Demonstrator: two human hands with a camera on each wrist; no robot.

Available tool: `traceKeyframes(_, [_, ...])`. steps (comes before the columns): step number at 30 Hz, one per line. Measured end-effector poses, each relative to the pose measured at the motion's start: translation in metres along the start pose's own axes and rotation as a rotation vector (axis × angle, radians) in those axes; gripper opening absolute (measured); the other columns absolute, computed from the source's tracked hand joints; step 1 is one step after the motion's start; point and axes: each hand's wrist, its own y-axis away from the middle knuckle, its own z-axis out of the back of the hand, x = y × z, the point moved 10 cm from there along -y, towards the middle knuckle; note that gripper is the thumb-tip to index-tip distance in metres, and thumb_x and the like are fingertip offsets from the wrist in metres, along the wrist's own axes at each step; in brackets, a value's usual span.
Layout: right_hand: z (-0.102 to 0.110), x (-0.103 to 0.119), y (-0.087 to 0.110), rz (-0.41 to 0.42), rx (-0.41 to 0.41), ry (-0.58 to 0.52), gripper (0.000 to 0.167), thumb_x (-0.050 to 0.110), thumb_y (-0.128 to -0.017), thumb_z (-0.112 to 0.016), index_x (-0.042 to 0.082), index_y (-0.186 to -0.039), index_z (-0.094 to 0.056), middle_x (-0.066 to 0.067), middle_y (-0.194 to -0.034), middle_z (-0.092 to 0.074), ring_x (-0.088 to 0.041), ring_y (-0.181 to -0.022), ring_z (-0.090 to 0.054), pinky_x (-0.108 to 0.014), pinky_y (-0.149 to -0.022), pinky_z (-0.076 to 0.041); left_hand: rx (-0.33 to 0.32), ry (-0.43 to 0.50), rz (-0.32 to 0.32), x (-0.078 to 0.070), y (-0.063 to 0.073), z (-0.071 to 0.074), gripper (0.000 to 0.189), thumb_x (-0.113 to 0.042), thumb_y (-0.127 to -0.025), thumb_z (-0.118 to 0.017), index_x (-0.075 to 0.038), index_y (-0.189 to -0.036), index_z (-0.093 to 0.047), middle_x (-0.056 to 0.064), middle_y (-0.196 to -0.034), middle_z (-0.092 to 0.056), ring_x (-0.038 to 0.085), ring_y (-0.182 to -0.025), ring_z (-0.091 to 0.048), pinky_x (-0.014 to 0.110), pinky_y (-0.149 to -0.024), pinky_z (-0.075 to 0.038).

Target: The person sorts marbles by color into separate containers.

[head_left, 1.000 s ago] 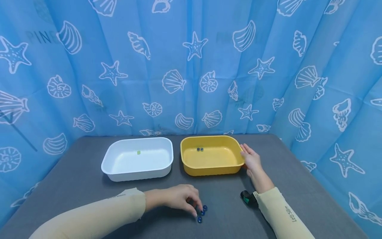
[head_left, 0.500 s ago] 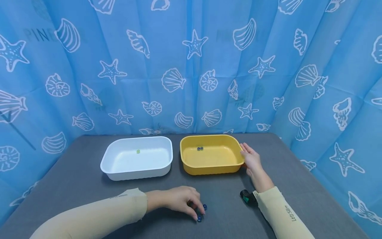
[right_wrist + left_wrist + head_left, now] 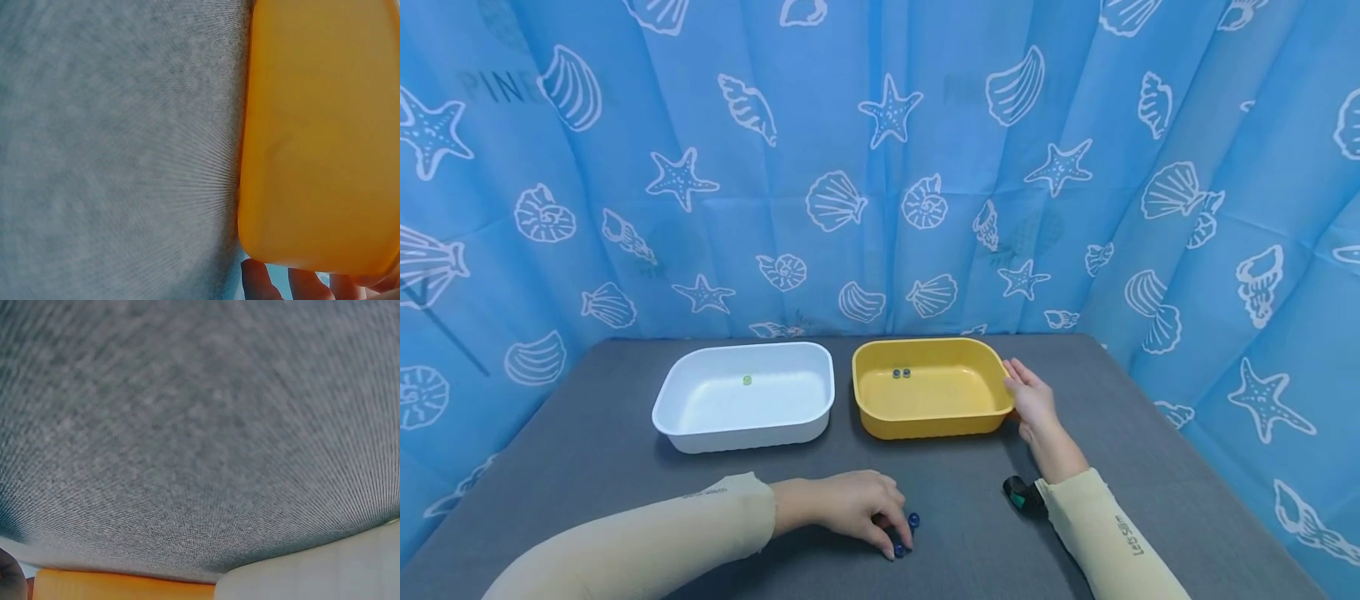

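My left hand (image 3: pixel 859 504) is low over the grey table, thumb and index finger pinching a small blue bead (image 3: pixel 898 551). Just beyond the fingertips lies another blue bead (image 3: pixel 913 520). At the far right, my right hand (image 3: pixel 1033 400) holds the right end of the yellow bin (image 3: pixel 936 427), thumb at the rim. Its fingers (image 3: pixel 306 284) touch the bin's outer wall in the right wrist view. Two dark blue beads (image 3: pixel 901 374) lie inside that bin. The left wrist view shows mostly tabletop; whether other beads sit under the left fingers is hidden.
A white bin (image 3: pixel 745 439) stands left of the yellow one, with a small green bead (image 3: pixel 747 380) inside. A black strap-like object (image 3: pixel 1021 495) is by the right sleeve. Behind the table (image 3: pixel 610 467) hangs a blue curtain (image 3: pixel 880 200) with shell prints.
My left fingers have moved slightly and closed around the nearest blue bead; the middle bead is out of sight. One bead in the yellow bin has shifted slightly left. The right hand stays put.
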Motion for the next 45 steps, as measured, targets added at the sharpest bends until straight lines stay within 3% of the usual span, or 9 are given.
traceKeyframes(9, [0.001,0.000,0.000,0.003,-0.008,0.006,0.053,0.013,-0.106,-0.036,0.015,-0.156,-0.018,-0.001,-0.158,-0.025,-0.017,-0.143,-0.024,-0.036,-0.112,-0.028,-0.015,-0.001,0.032,0.010,0.004,0.005,0.020,-0.023,-0.090,-0.071,-0.015,-0.108,-0.075,-0.010,-0.075,-0.052,-0.004,-0.073,-0.041,0.010,-0.065,-0.032])
traceKeyframes(24, [0.003,0.000,0.001,0.006,-0.010,0.016,0.053,0.014,-0.107,-0.036,0.015,-0.156,-0.017,-0.001,-0.158,-0.025,-0.017,-0.143,-0.024,-0.037,-0.112,-0.028,-0.122,0.037,0.191,0.033,0.013,0.037,0.020,-0.021,-0.091,-0.070,-0.013,-0.109,-0.073,-0.011,-0.076,-0.052,-0.001,-0.074,-0.044,0.014,-0.067,-0.035])
traceKeyframes(32, [0.001,-0.001,0.003,0.000,-0.001,0.015,0.053,0.015,-0.107,-0.036,0.016,-0.156,-0.016,-0.001,-0.158,-0.024,-0.017,-0.144,-0.023,-0.037,-0.112,-0.027,-0.255,0.041,0.242,0.038,0.017,0.069,0.020,-0.017,-0.091,-0.070,-0.008,-0.109,-0.072,-0.009,-0.079,-0.052,0.004,-0.077,-0.047,0.018,-0.070,-0.040])
traceKeyframes(45, [0.002,0.000,0.003,-0.004,-0.009,0.007,0.053,0.015,-0.107,-0.036,0.015,-0.156,-0.018,-0.001,-0.158,-0.025,-0.017,-0.144,-0.024,-0.037,-0.112,-0.028,-0.575,0.150,0.405,0.063,0.030,0.113,0.020,-0.015,-0.090,-0.071,-0.003,-0.106,-0.072,-0.006,-0.078,-0.057,0.010,-0.073,-0.049,0.023,-0.066,-0.043])
